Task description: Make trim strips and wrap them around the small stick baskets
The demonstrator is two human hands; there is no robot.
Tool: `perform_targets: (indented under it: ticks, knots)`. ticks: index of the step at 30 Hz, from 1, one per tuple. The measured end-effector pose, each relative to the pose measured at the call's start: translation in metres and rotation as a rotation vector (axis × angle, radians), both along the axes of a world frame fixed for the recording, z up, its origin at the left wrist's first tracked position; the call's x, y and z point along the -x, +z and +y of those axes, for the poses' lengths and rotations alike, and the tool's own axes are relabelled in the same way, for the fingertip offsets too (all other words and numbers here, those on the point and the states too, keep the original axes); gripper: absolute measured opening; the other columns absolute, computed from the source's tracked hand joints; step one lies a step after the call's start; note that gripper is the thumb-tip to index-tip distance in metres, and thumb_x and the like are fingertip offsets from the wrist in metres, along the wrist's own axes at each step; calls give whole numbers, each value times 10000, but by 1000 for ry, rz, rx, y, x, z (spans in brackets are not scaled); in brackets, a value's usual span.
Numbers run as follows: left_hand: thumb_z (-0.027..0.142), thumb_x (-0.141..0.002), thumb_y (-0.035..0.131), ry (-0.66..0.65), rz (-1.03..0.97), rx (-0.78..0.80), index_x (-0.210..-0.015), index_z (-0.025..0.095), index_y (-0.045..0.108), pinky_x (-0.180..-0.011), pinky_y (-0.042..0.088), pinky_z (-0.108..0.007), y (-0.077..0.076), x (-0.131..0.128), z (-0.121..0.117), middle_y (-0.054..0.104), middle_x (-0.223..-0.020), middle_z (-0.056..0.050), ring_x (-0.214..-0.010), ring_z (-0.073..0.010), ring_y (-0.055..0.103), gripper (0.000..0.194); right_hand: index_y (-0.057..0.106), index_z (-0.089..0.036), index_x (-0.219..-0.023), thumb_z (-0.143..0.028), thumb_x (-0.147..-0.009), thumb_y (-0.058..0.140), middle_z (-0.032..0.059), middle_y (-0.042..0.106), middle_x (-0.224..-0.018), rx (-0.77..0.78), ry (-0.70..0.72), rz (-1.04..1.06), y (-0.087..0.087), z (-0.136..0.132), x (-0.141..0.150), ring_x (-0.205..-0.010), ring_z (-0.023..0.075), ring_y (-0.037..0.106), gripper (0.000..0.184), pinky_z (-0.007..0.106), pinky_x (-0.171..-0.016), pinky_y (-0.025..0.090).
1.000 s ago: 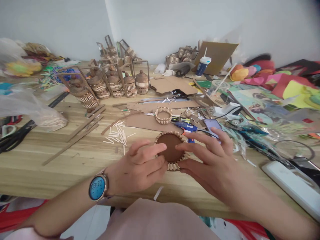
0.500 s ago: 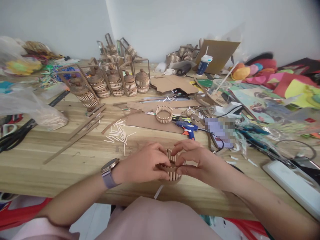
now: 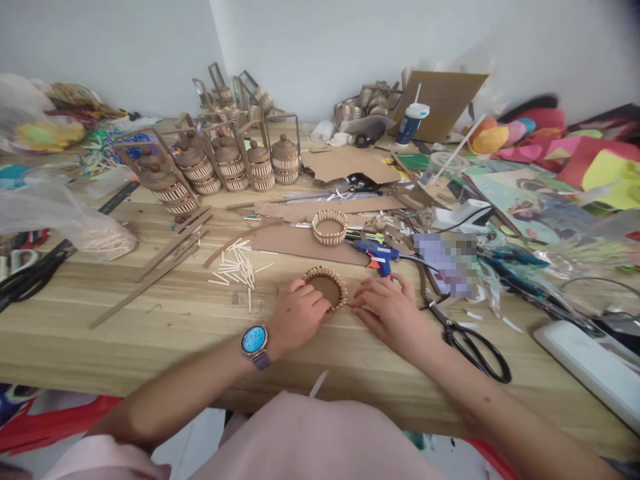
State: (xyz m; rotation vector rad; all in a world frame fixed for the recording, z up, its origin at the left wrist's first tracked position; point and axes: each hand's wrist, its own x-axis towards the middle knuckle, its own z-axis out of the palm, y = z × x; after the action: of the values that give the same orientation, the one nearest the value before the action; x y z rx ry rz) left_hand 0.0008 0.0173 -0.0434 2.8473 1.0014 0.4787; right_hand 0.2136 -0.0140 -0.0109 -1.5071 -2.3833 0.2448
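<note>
A small round stick-walled basket [image 3: 326, 288] with a brown base sits on the table before me. My left hand [image 3: 299, 313], with a watch on its wrist, is closed on the near left side of its wall. Just right of the basket, my right hand [image 3: 387, 307] rests low over the table, fingers apart and holding nothing. Beyond its fingertips lies a blue glue gun [image 3: 379, 255] with an orange trigger. A second round basket [image 3: 330, 227] stands farther back on cardboard. Loose short sticks [image 3: 237, 268] are scattered to the left.
Black-handled scissors [image 3: 473, 347] lie right of my right arm, near a white power strip [image 3: 585, 373]. Several lidded baskets with tall handles [image 3: 230, 167] stand back left. A lidded cup [image 3: 413, 125] is by the wall. Flat strips [image 3: 150, 267] lie on the left.
The basket has been set down farther forward on the table, upright. My right hand has let go of it and moved right; my left hand stays on it. The scissors have come into view.
</note>
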Motion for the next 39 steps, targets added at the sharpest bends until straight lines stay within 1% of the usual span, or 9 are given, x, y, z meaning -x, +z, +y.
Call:
perform_targets:
  ticks: [3,6,12,15,18,21,24,33,39]
  knots:
    - [227,-984,438,20,-15,-12,-848,165,647,-843,352,-376,-6,-2,0,630,-770,-40,-799,-199,546,256,619,-215,-808,-176,-892,562,31,691,-906,13,-9,18,-1,-10,2,-964,230,613,109,495,-998,252]
    - [222,-985,434,22,-23,-25,-851,169,642,-847,349,-378,-8,-4,-1,620,-762,-37,-800,-201,541,253,616,-220,-817,-175,-894,551,25,685,-902,33,-5,36,0,-20,6,-947,216,612,110,473,-995,270]
    - [209,-977,443,58,33,20,-872,163,628,-831,351,-385,-4,-5,1,630,-800,-39,-808,-204,547,218,586,-218,-780,-137,-882,549,9,670,-875,66,48,94,6,-33,16,-940,191,605,135,462,-1019,258]
    - [215,-962,490,18,31,66,-986,152,633,-875,354,-386,-1,-2,4,661,-857,-40,-857,-203,563,159,589,-214,-771,-149,-877,569,8,666,-876,86,36,101,7,-33,15,-943,196,603,126,465,-1013,261]
    - [270,-932,572,-16,-2,101,-1097,123,618,-899,359,-375,0,3,8,680,-910,-54,-900,-203,570,226,596,-209,-768,-190,-865,615,12,662,-873,106,-7,75,4,-28,11,-937,209,600,101,465,-990,283]
    - [349,-910,603,-50,-7,87,-1050,128,646,-889,362,-371,0,6,10,675,-894,-57,-896,-206,564,266,614,-210,-784,-207,-876,614,23,668,-875,90,-55,17,0,-19,5,-914,216,600,92,472,-973,291]
    - [389,-927,563,-74,1,44,-970,139,671,-877,357,-371,-3,7,11,662,-849,-51,-874,-203,554,276,628,-207,-808,-216,-899,585,36,677,-888,58,-76,-39,-3,-10,1,-922,224,605,101,468,-974,290]
    - [286,-998,440,-67,-29,-22,-831,157,652,-874,344,-364,-12,5,12,647,-812,-32,-849,-183,520,300,652,-221,-795,-245,-903,573,44,691,-896,-4,-41,-75,-15,14,-7,-928,225,591,137,444,-969,247]
    - [243,-973,495,-71,-100,-23,-782,161,646,-881,354,-366,-12,4,11,665,-800,-23,-908,-191,508,256,667,-223,-814,-204,-878,593,47,691,-920,-13,-18,-57,-19,27,-6,-949,232,593,99,439,-978,252]
